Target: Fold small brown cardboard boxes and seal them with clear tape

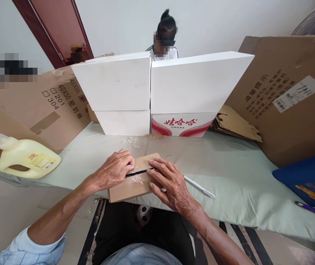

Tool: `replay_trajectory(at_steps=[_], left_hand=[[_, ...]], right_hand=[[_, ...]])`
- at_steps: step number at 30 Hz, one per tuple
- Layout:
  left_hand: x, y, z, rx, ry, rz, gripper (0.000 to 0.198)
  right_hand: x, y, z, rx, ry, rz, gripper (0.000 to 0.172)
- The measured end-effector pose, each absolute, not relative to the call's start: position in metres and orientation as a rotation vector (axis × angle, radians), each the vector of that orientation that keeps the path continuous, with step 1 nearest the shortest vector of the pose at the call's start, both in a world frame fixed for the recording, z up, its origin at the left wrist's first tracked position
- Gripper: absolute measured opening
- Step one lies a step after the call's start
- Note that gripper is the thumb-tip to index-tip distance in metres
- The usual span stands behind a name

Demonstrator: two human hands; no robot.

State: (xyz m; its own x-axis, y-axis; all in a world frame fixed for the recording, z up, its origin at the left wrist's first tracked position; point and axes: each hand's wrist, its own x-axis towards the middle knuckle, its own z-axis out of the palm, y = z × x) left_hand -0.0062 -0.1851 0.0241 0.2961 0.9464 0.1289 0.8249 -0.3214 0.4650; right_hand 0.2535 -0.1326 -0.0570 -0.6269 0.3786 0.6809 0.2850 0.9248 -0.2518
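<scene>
A small brown cardboard box [131, 189] lies near the table's front edge, a dark gap running between its top flaps. Clear, crinkled tape [137, 179] clings beside the gap. My left hand [119, 167] is closed at the gap's left end, fingers curled and thumb pressed down. What it pinches is hidden. Across the right part of the box top rests my right hand [171, 180], its fingers stretched and apart, fingertips by the gap. A white pen [200, 187] lies just right of that hand.
White cartons [185, 88] stand stacked at the back, with a person [165, 36] behind them. Large brown boxes [60, 99] flank the table. A yellow jug [27, 156] lies left; a blue container [309, 178] and purple pen [313, 209] are right. Crumpled clear tape [133, 142] lies mid-table.
</scene>
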Motion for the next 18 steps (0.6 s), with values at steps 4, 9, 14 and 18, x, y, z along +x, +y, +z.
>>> replay_trajectory(at_steps=[4, 9, 14, 18], left_hand=[[-0.0055, -0.1871, 0.022, 2.234, 1.555, 0.618, 0.025], [-0.0035, -0.1879, 0.0197, 2.22, 1.511, 0.687, 0.024], [-0.0012, -0.1878, 0.0206, 2.198, 1.519, 0.684, 0.024], [-0.0006, -0.1866, 0.0206, 2.217, 1.54, 0.654, 0.022]], right_hand=[[0.2552, -0.1339, -0.0568, -0.488, -2.32, 0.131, 0.024], [0.2561, -0.1349, -0.0581, -0.485, -2.309, 0.084, 0.023], [0.2568, -0.1351, -0.0589, -0.499, -2.325, 0.085, 0.025], [0.2572, -0.1348, -0.0596, -0.5, -2.322, 0.086, 0.026]])
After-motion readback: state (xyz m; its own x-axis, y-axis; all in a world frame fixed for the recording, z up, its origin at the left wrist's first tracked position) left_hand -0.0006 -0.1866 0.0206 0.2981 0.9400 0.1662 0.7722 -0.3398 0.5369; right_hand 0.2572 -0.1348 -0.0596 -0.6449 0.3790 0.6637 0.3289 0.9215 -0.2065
